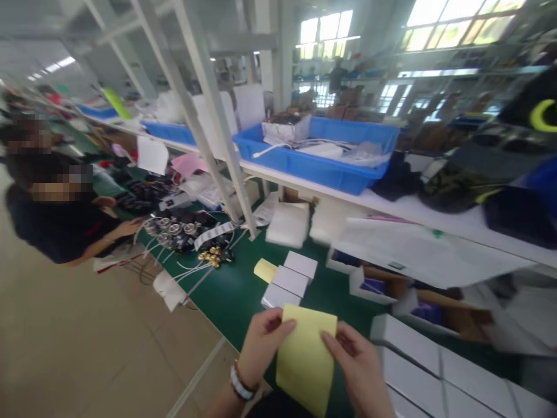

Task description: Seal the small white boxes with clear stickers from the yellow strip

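Between my two hands is a yellow sheet of paper (307, 360), raised above the near edge of the green bench. My left hand (264, 337), with a watch or bracelet at the wrist, pinches its upper left edge. On the opposite side, my right hand (353, 357) grips the upper right edge between thumb and fingers. Just beyond the sheet lie several white boxes (290, 280) in a short row. A smaller yellow paper (265, 270) rests beside them on the left. Any print on the sheet is too blurred to read.
White boxes (411, 377) fill the bench at my right. Open cartons (374, 285) with purple contents stand behind them. A blue tray (317, 168) sits on the shelf above. To the left, brass and metal parts with cables (174, 229) lie near a seated co-worker (56, 203).
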Demonstrator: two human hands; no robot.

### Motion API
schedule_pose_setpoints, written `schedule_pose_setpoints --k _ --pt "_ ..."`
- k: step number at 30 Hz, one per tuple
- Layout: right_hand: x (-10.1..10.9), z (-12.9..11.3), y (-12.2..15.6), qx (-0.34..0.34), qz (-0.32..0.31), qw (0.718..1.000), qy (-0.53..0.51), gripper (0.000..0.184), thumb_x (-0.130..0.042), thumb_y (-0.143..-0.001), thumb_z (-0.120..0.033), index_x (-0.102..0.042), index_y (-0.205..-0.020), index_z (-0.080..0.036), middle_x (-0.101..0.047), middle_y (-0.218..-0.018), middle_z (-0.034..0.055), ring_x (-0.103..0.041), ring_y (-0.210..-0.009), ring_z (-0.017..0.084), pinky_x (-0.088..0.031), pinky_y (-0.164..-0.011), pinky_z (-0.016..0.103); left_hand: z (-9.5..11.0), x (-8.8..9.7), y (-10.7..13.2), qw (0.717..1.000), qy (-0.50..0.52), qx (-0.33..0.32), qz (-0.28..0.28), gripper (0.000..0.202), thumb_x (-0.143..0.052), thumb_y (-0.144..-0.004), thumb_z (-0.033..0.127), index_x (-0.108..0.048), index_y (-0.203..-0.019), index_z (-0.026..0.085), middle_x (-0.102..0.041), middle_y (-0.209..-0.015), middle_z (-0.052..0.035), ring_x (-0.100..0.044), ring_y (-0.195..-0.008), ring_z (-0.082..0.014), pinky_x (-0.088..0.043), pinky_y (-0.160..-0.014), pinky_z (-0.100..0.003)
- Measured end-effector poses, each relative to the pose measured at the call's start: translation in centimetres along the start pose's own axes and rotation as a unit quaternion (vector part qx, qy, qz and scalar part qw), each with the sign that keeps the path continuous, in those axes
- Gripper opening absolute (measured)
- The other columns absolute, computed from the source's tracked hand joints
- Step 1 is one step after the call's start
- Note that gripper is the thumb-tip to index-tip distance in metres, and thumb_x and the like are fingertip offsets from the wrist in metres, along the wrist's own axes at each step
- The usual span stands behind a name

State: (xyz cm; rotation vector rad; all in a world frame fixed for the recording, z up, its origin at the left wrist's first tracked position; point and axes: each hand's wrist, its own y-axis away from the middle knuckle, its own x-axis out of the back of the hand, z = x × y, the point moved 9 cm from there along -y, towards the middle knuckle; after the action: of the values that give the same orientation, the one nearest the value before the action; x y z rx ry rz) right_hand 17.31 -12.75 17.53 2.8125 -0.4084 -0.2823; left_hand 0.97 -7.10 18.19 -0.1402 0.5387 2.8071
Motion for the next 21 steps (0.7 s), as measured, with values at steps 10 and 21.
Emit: schedule_pose_setpoints --k 10,21 --pt "0.1 -0.3 -0.1 -0.017 0.005 0.998 -0.062 0.035 -0.078 -0.073 -0.053 -0.072 -0.081 -0.020 -0.071 -0.077 0.0033 -0.064 -0.074 0.021 -0.051 -0.069 0.028 2.3 1.0 -0.8 0.992 -0.063 -0.098 0.052 0.025 -0.075 -0.075 0.037 -0.060 -0.076 0.016 -0.059 -0.076 0.0004 -0.056 -0.074 -0.0134 -0.048 -0.070 -0.023" --pt "4.3 2.1 -2.0 0.086 0.023 0.960 0.267 0.053 -0.072 -0.068 -0.062 -0.071 -0.105 -0.024 -0.072 -0.096 0.0065 -0.064 -0.075 0.022 -0.055 -0.071 0.031 1.2 -0.6 -2.1 0.993 -0.109 -0.040 0.010 0.020 -0.074 -0.066 0.030 -0.060 -0.062 0.016 -0.058 -0.063 0.0023 -0.050 -0.062 -0.0114 -0.041 -0.062 -0.023"
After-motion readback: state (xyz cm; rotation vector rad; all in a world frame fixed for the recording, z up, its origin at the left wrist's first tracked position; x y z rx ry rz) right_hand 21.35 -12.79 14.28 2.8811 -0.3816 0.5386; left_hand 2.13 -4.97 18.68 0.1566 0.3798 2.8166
